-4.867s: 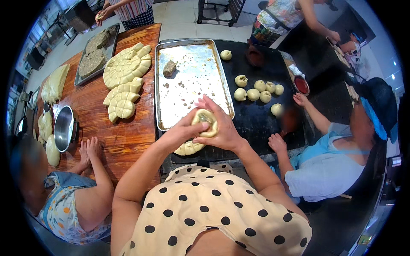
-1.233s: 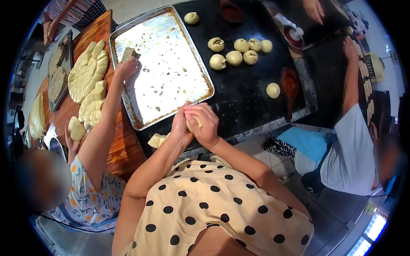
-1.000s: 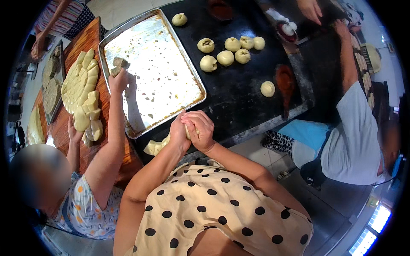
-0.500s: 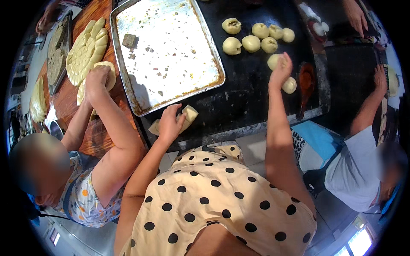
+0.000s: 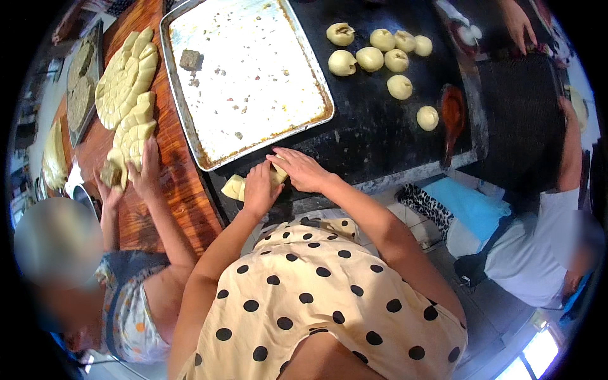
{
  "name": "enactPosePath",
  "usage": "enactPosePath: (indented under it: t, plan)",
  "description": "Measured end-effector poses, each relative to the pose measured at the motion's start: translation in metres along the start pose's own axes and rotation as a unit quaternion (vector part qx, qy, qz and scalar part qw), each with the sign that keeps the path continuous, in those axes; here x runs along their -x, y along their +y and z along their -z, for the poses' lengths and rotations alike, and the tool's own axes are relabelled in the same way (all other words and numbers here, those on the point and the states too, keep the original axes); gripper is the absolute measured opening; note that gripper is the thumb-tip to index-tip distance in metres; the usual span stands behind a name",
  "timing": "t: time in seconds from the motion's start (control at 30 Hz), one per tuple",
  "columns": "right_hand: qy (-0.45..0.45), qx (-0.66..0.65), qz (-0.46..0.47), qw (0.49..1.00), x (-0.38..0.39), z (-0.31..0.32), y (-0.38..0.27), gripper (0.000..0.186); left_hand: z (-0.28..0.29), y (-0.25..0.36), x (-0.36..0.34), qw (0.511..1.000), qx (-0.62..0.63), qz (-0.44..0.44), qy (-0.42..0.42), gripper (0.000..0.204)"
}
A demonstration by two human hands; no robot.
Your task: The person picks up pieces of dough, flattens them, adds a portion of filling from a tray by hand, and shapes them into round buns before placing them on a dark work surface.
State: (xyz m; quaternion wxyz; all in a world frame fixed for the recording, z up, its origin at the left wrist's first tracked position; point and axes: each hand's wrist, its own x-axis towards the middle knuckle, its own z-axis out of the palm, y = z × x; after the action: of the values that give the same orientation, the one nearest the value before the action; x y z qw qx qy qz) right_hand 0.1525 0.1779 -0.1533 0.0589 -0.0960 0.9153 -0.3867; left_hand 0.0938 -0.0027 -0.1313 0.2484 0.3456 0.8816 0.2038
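My left hand (image 5: pixel 258 188) and my right hand (image 5: pixel 297 169) meet over a pale dough piece (image 5: pixel 233 187) at the near edge of the black worktop (image 5: pixel 373 136). Both hands press on the dough, fingers curled around it. Part of the dough sticks out to the left of my left hand. Several round dough balls (image 5: pixel 380 58) lie farther back on the black top, one ball (image 5: pixel 427 118) apart from the rest. A large floured metal tray (image 5: pixel 244 76) sits just beyond my hands.
A person on my left handles shaped dough pieces (image 5: pixel 130 130) on a wooden board (image 5: pixel 180 190), near a ribbed dough round (image 5: pixel 120 79). Another person in a white shirt (image 5: pixel 538 247) stands at my right. A small red dish (image 5: pixel 453 107) rests by the dough balls.
My right hand has come back from the dough balls to join my left hand on the dough. The person on the left has moved a hand down onto the shaped pieces.
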Motion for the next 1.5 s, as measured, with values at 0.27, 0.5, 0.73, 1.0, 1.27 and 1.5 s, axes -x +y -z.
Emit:
enactPosePath:
  t: [0.27,0.5,0.73,1.0,1.27,1.5]
  plan:
    - [0.054,0.008,-0.072,0.996,0.023,0.03,0.004,0.051,-0.008,-0.015,0.014,0.997,0.011,-0.07,0.042,0.06]
    - [0.016,0.191,-0.386,0.902,0.099,0.099,0.011,0.056,-0.001,0.006,0.016,0.993,0.054,-0.078,0.069,0.053]
    - [0.22,0.156,-0.407,0.873,0.105,0.071,0.068,0.053,0.008,0.03,0.006,0.989,0.078,-0.098,0.085,0.04]
    - [0.233,0.265,-0.356,0.865,0.075,0.04,0.088,0.061,0.009,0.037,0.011,0.991,0.108,-0.054,0.05,0.03]
    - [0.218,0.29,-0.345,0.866,0.061,0.048,0.102,0.068,-0.001,0.041,0.015,0.985,0.162,-0.032,0.053,0.026]
    - [0.215,0.286,-0.305,0.882,0.063,0.05,0.103,0.071,0.025,0.054,0.024,0.983,0.15,-0.085,0.067,0.025]
